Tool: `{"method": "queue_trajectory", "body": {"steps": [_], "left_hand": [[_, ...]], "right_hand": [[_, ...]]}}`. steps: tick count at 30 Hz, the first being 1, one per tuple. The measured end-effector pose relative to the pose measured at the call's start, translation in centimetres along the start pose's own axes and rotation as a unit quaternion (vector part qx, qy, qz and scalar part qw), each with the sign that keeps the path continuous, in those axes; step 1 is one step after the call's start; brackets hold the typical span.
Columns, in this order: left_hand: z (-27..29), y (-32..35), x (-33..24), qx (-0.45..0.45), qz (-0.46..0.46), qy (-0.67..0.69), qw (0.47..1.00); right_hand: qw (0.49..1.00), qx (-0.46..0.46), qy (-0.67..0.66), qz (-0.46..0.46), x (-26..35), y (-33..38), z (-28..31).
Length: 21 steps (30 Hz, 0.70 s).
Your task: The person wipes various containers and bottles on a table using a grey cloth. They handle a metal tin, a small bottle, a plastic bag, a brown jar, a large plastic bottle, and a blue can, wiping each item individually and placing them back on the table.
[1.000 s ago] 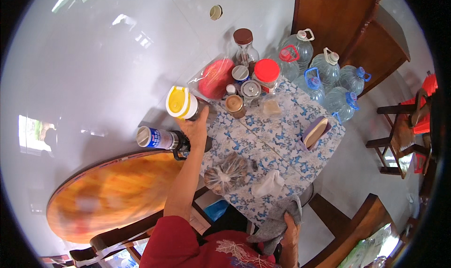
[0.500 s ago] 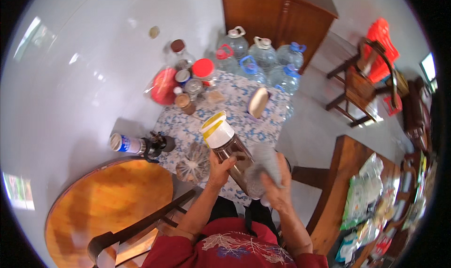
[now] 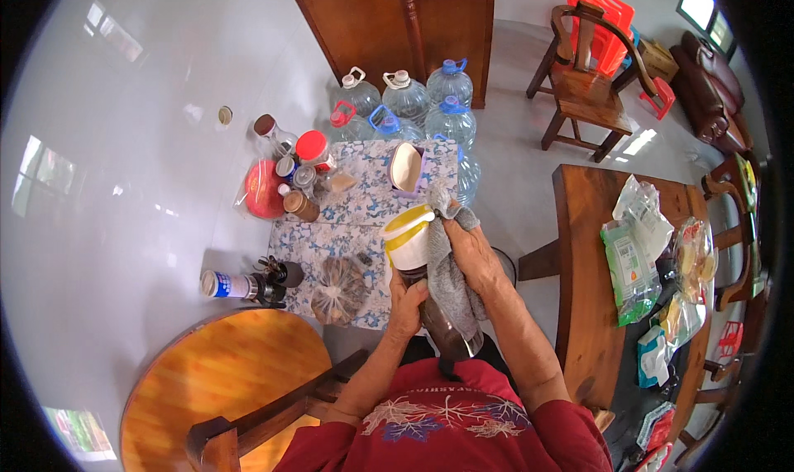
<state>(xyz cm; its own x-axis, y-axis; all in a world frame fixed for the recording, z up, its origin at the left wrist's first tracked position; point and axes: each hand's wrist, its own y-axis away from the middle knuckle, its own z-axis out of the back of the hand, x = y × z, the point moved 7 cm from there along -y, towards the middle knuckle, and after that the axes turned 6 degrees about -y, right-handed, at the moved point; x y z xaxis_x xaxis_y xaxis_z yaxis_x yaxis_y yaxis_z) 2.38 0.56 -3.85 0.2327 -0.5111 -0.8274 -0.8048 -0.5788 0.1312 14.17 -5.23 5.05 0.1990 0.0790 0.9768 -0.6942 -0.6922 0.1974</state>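
A brown see-through jug (image 3: 445,330) with a white and yellow lid (image 3: 407,240) is held tilted above my lap, its lid end away from me. My left hand (image 3: 407,305) is closed around the jug just under the lid. In my right hand (image 3: 473,255), closed, is a grey cloth (image 3: 453,277), pressed against the right side of the lid. The cloth's loose part hangs down along the jug's body. Beyond the jug is a table with a blue-flowered cover (image 3: 364,195). A knotted clear bag (image 3: 339,294) of dark contents lies left of the jug.
Jars with a red lid (image 3: 312,146) and other lids crowd the table's far left corner. An open oval box (image 3: 406,167) sits at its far right. Several big water bottles (image 3: 407,100) stand behind. A round wooden tabletop (image 3: 215,381) is at left, a wooden table (image 3: 591,306) at right.
My right hand has moved the grey cloth from the jug's lower body up to its lid. The jug has turned more upright in the picture. The whole view has shifted.
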Motion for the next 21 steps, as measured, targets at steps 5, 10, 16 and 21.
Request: {"method": "queue_trajectory", "body": {"steps": [5, 10, 16, 21], "left_hand": [[0.9, -1.3, -0.5, -0.050, -0.023, 0.016, 0.998], [3.1, -3.2, -2.5, -0.061, -0.086, 0.025, 0.994], [-0.2, -2.5, -6.9, -0.047, -0.124, 0.060, 0.989], [-2.6, -0.9, -6.6, 0.045, -0.077, 0.040, 0.995]], "right_hand": [[0.955, -0.008, 0.204, 0.217, 1.3, 3.4, -1.2], [0.843, -0.012, 0.427, 0.328, 1.2, 8.5, -3.1], [0.852, -0.044, 0.382, 0.356, -2.2, 12.5, -1.2], [0.952, 0.010, 0.210, 0.223, -3.0, 8.9, 0.4]]}}
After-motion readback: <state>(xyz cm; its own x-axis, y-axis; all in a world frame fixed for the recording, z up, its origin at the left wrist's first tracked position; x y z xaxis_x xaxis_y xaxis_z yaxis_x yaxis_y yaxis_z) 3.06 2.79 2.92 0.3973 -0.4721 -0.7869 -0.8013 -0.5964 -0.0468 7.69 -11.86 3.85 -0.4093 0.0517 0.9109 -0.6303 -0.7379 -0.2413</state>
